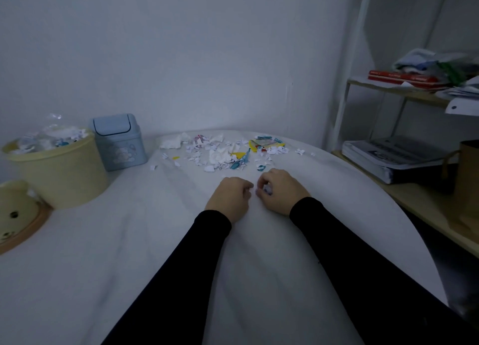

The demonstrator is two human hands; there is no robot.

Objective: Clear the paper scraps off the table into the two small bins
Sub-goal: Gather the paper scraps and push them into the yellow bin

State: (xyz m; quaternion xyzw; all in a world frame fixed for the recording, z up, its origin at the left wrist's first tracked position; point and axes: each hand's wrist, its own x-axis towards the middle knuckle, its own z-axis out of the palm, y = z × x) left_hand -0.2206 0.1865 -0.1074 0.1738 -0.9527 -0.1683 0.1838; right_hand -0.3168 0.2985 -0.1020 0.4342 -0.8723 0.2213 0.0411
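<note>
- Both hands are down on the white-covered table (pixel 129 267), knuckles up and close together near the middle, just this side of the mess.
- Right hand (pixel 281 191): fingers curled under, thumb and fingertips pinching a small pale bit of paper (pixel 265 189), so it's clamped on a scrap, picking piece by piece, not sweeping.
- Left hand (pixel 230 197): fingers curled in too, tips almost meeting the right hand's. Whether it actually holds anything, I cannot tell; the palm side is hidden. My read is it's herding bits toward the other hand.
- The main scatter of paper scraps (pixel 220 150) lies at the far side of the table, beyond the hands: white shreds, a crumpled tissue (pixel 172 142), yellow and blue bits mixed in. Plenty left to do.
- Far left stands the cream bin (pixel 59 173), lid off, already heaped with paper and clear plastic. Its lid (pixel 18 215) appears to lie tilted near left, off so waste can drop straight in.
- Just right of it, touching or nearly so, the blue swing-lid bin (pixel 120 142), flap closed.
- Both bins sit well left of the pile, so each handful means a reach across.
- Far right, a shelf unit (pixel 388 93) with books and papers, not involved.
</note>
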